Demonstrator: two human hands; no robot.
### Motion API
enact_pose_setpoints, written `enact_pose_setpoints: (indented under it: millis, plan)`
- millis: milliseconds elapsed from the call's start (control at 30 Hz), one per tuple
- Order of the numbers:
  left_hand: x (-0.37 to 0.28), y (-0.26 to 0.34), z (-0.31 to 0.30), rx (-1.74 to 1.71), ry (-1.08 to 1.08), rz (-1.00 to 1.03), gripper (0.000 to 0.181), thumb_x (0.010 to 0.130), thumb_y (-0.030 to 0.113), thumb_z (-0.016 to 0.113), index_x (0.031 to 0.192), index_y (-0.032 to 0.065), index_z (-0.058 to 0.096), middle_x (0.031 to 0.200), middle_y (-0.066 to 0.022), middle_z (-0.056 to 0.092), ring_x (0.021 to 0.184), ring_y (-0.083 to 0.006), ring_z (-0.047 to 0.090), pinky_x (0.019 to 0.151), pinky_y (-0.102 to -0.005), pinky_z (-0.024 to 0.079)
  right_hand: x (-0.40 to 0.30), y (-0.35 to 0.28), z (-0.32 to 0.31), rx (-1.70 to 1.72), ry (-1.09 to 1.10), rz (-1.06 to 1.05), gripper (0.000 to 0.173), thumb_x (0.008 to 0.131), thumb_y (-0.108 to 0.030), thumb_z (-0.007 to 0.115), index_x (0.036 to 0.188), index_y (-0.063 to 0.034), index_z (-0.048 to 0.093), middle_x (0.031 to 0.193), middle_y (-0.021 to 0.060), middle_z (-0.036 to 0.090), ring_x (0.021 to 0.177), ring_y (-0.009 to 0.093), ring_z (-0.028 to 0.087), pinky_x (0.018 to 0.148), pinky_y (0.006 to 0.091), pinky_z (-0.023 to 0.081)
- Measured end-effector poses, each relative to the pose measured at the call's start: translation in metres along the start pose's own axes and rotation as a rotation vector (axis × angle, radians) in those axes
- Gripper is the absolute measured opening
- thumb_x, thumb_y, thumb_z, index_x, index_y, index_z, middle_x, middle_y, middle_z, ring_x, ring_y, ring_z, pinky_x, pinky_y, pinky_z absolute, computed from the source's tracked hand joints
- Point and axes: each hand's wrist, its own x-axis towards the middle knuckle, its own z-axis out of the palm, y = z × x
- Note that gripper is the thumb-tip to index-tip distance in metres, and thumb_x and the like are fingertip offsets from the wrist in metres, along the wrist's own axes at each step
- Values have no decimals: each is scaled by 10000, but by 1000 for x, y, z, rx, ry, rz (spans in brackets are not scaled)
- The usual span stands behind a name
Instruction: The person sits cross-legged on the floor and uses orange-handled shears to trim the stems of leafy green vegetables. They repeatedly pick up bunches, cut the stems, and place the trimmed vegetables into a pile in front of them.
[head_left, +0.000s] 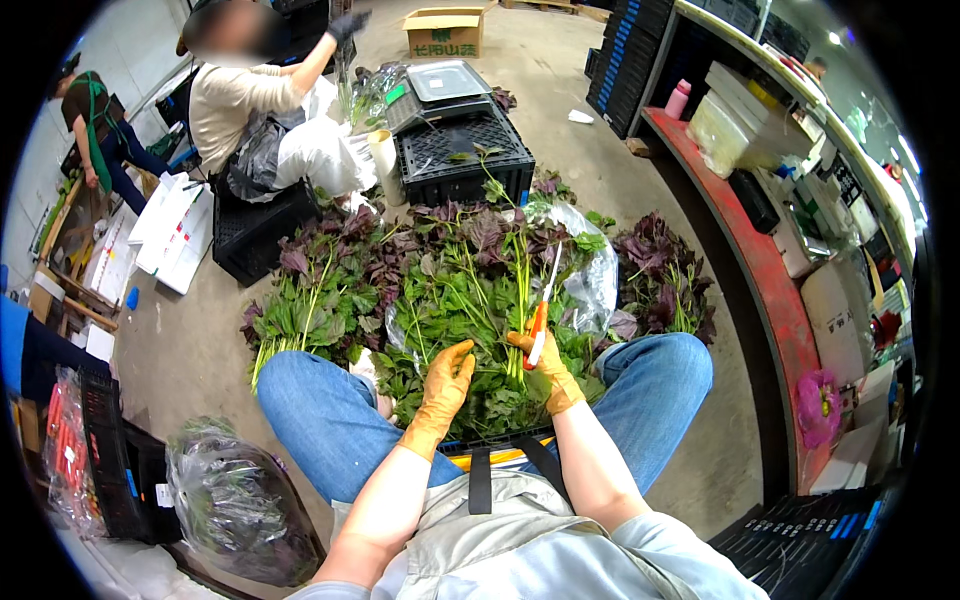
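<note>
My right hand (546, 360), in an orange rubber glove, is closed round a knife (538, 330) with an orange-and-white handle, its narrow blade pointing away from me. Long green stems (519, 300) rise beside that hand; whether it grips them too is unclear. My left hand (450, 371), gloved alike, is held above the green leaves with its fingers curled and apart, and nothing shows in it. Between my knees lies a big heap of leafy perilla-like greens (480, 292), with purple-and-green leaves. A clear plastic bag (589, 277) lies among them on the right.
Ahead stands a black crate (465, 154) bearing a scale (442, 81); a seated co-worker (247, 112) is at its left. A red shelf (739, 232) runs along the right. A bagged bundle of greens (236, 502) sits at lower left. An open cardboard box (444, 34) is farther off.
</note>
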Motion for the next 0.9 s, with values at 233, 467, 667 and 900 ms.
enact_pose_setpoints:
  millis: [233,467,667,900]
  plan:
    - [9,13,-4,-232,246,185,176,834,133,511,971,32,558,846,-16,573,666,-60,483,594,-189,405,-48,-11,18,-256,-223,-153,429,623,26,642,1001,-65,460,790,-42,447,671,52,416,598,174,384]
    - [14,15,-14,-674,208,-278,194,794,239,577,900,77,591,705,8,583,531,-51,485,452,-169,358,-74,-3,42,-1148,-182,-284,425,648,-183,649,1006,-28,480,754,156,581,680,285,580,600,328,455]
    - [24,4,-23,-600,252,-557,269,722,277,653,799,52,526,523,1,461,372,-105,392,324,-244,308,-89,-1,47,-1346,-347,-298,398,566,-125,673,902,-46,476,764,170,577,718,356,555,616,390,450]
    - [20,1,-24,-699,61,-235,228,776,245,592,924,79,546,789,0,562,682,-103,517,580,-231,405,-81,18,39,-719,-351,-84,521,618,-188,733,1026,-18,459,801,39,543,700,108,504,615,230,419]
